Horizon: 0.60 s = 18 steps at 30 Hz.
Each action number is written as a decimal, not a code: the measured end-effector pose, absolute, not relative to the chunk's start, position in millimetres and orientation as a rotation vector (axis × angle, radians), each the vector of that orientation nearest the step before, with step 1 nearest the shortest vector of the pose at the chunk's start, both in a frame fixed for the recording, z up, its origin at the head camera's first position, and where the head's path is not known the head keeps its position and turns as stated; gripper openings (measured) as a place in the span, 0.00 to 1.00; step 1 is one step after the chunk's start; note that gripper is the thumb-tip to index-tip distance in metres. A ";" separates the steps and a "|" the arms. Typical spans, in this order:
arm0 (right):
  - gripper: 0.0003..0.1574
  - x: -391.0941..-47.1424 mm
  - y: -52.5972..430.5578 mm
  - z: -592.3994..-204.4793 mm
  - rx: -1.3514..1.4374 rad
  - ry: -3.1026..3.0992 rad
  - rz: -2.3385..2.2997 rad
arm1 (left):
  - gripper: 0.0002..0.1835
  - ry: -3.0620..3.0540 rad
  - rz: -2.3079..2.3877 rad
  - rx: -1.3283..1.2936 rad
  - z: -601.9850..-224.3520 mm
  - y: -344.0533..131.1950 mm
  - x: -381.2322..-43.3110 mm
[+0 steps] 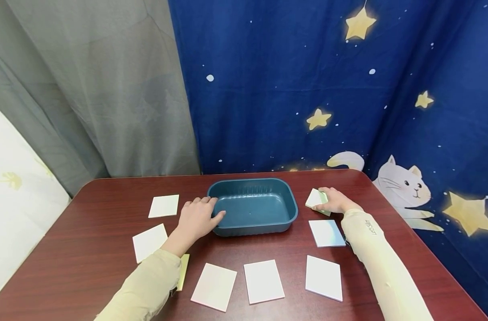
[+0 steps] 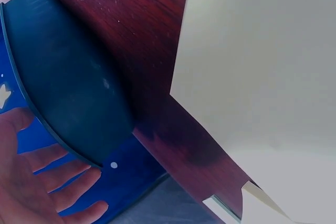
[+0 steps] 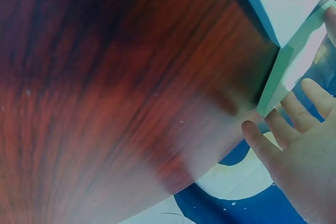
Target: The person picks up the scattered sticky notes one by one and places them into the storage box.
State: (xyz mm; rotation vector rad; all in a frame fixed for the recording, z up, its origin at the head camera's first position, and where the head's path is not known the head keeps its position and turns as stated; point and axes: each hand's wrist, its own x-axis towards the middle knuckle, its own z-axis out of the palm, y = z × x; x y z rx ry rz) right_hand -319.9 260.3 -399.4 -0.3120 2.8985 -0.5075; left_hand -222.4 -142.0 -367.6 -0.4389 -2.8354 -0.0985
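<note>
My left hand rests at the left end of a dark teal plastic basin, its thumb reaching over the rim. In the left wrist view its fingers are spread and fairly straight beside the basin's rim. On the right, my right hand holds a square green-edged pad of sticky notes by opposite edges, between thumb and fingers. The right wrist view shows that pad's green edge close to the tabletop. Just nearer lies a pale blue pad.
More pale square pads lie round the basin: a greenish one and a white one at left, a pink one and two whites in front. A yellow pad is partly under my left sleeve. Curtains hang behind the table.
</note>
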 end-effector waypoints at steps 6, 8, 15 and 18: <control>0.54 -319.5 258.7 -397.5 -0.285 2.918 -0.485 | 0.28 -2.843 -0.097 -0.438 -367.4 -142.2 -222.3; 0.55 -319.6 258.4 -396.8 -0.293 2.933 -0.472 | 0.28 -2.844 -0.097 -0.436 -367.1 -142.0 -222.3; 0.55 -319.4 255.3 -394.0 -0.319 2.961 -0.383 | 0.27 -2.855 -0.107 -0.424 -367.2 -141.8 -222.3; 0.56 -317.8 254.7 -393.8 -0.314 2.961 -0.336 | 0.28 -2.859 -0.108 -0.424 -367.3 -141.6 -222.2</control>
